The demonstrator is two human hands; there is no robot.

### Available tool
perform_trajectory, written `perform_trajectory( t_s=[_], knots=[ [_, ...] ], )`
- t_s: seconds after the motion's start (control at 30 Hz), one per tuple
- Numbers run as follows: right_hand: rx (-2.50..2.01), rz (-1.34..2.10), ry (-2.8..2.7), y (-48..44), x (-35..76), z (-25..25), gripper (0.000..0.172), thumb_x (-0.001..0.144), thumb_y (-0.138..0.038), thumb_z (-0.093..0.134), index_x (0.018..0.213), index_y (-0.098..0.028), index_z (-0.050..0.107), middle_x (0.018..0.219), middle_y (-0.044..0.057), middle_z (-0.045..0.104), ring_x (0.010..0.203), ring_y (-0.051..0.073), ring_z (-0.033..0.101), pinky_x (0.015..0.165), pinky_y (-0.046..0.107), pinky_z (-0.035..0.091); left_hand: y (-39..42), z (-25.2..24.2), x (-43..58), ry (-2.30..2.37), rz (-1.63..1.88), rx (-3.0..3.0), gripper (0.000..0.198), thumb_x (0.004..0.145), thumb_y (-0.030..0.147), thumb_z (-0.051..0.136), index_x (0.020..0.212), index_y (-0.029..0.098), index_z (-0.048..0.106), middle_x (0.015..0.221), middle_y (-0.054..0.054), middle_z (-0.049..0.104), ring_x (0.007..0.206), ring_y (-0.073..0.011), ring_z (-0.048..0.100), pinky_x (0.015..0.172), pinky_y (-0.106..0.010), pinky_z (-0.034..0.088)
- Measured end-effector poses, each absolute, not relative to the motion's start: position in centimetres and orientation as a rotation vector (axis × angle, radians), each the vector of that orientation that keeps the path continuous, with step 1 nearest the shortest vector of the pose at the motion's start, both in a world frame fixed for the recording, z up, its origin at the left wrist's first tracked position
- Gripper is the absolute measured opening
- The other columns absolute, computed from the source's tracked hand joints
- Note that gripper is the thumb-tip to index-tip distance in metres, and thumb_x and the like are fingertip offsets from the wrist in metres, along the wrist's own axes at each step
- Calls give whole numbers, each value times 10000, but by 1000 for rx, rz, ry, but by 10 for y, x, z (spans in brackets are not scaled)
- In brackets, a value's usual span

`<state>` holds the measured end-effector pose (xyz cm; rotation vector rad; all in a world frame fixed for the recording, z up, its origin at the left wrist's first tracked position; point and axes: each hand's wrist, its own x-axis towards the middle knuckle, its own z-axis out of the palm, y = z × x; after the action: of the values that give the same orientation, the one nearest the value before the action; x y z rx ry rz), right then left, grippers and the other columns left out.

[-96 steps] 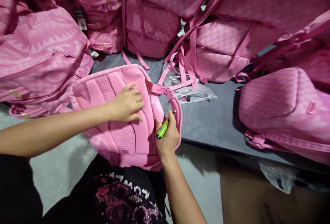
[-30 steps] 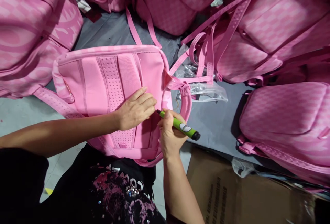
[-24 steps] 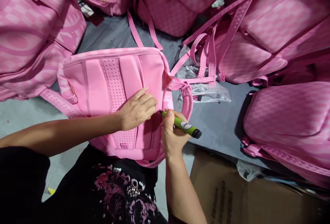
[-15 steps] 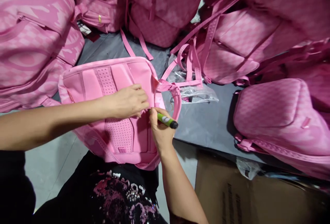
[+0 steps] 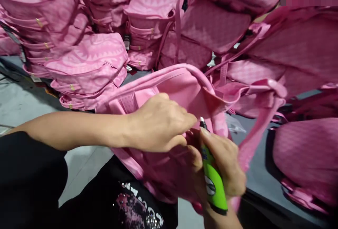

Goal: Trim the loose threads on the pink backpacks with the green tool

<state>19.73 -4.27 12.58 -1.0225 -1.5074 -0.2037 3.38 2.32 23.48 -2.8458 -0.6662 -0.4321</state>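
Note:
A pink backpack (image 5: 182,81) is raised in front of my lap, its padded back panel towards me. My left hand (image 5: 161,123) lies across it from the left with curled fingers, pinching the backpack's fabric near the top seam; the exact bit held is hidden. A bright green pen-shaped tool (image 5: 212,179) with a black neck, a black end and a pale tip is in my right hand (image 5: 227,162). The tip points up and away from me, close to the left fingertips. Below the hands the bag is shadowed and blurred.
Stacks of pink backpacks (image 5: 87,63) line the grey table's far side. Checkered pink bags (image 5: 208,25) are piled at the back right, and another bag (image 5: 308,155) lies on the grey table (image 5: 260,158). Clear plastic (image 5: 235,125) shows behind the loose strap (image 5: 260,130).
My view has shifted and come closer, with the backpack larger and tilted. The green tool has swung round, its pale tip now showing near my left fingers. Both hands keep their holds.

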Motion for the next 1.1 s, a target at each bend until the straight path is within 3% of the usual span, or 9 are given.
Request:
perform_trajectory(
  t_s=[0.17, 0.3, 0.43, 0.5, 0.63, 0.77, 0.87, 0.97, 1.1],
  knots=[
    [-941, -304, -1755, -26, 215, 92, 427, 904, -179, 636, 1324, -245, 598, 809, 25, 739, 659, 192, 668, 649, 329, 513, 29, 180, 27, -1010, -406, -3126, 199, 928, 347, 607, 843, 185, 687, 752, 2, 710, 657, -140, 640, 592, -275, 453],
    [-1029, -303, -1715, -8, 217, 49, 382, 892, -141, 640, 1267, -210, 614, 872, 54, 744, 706, 194, 692, 667, 324, 525, 57, 139, 33, -855, -574, -2896, 244, 965, 184, 522, 1167, 170, 658, 1202, -77, 685, 1176, -218, 608, 984, -356, 498],
    [-1016, -272, -1726, -17, 208, 47, 400, 874, -127, 646, 1266, -196, 608, 857, 51, 738, 721, 192, 686, 700, 333, 515, 86, 138, 57, -810, -343, -2840, 711, 853, 280, 719, 1487, 249, 398, 1593, -157, 341, 1469, -350, 314, 1131, -556, 343],
    [-1023, -171, -1760, -24, 206, 51, 343, 875, -142, 633, 1215, -183, 622, 831, 55, 720, 721, 201, 672, 718, 358, 515, 103, 136, 69, -872, -139, -2919, 956, 753, 348, 817, 1542, 206, 296, 1580, -204, 338, 1438, -375, 351, 1094, -525, 378],
    [-1087, -3, -1806, -30, 215, 47, 262, 931, -274, 591, 1167, -174, 640, 828, 86, 711, 734, 234, 675, 708, 397, 535, 125, 121, 81, -827, 36, -3005, 955, 797, 407, 762, 1563, 186, 236, 1514, -179, 434, 1334, -331, 466, 1042, -442, 410],
    [-1222, 305, -1651, -25, 227, 37, 380, 974, -380, 523, 1326, -237, 521, 955, 79, 760, 883, 262, 734, 765, 416, 580, 120, 111, 79, -653, -52, -2971, 1125, 779, 566, 733, 1596, 186, 59, 1637, -240, 164, 1495, -388, 220, 1156, -554, 233],
    [-1298, 384, -1481, -21, 229, 34, 299, 950, -319, 573, 1236, -261, 505, 920, 42, 759, 788, 229, 747, 699, 372, 594, 111, 106, 79, -570, -18, -2889, 1209, 730, 574, 777, 1597, 251, -1, 1658, -247, 12, 1523, -444, 75, 1137, -676, 119],
    [-1321, 253, -1637, -21, 238, 40, 189, 902, -251, 653, 1080, -249, 589, 906, 45, 751, 749, 218, 726, 715, 381, 576, 107, 101, 83, -662, 51, -2829, 1167, 778, 473, 766, 1597, 257, -37, 1659, -243, 30, 1498, -431, 187, 1105, -613, 241],
    [-1328, 404, -1904, -20, 262, 64, 234, 906, -277, 684, 1136, -249, 649, 1041, 48, 765, 910, 233, 724, 970, 469, 507, 107, 100, 89, -739, 110, -2833, 951, 895, 388, 631, 1603, 216, 20, 1642, -227, 166, 1424, -375, 344, 1054, -498, 337]
  ],
)
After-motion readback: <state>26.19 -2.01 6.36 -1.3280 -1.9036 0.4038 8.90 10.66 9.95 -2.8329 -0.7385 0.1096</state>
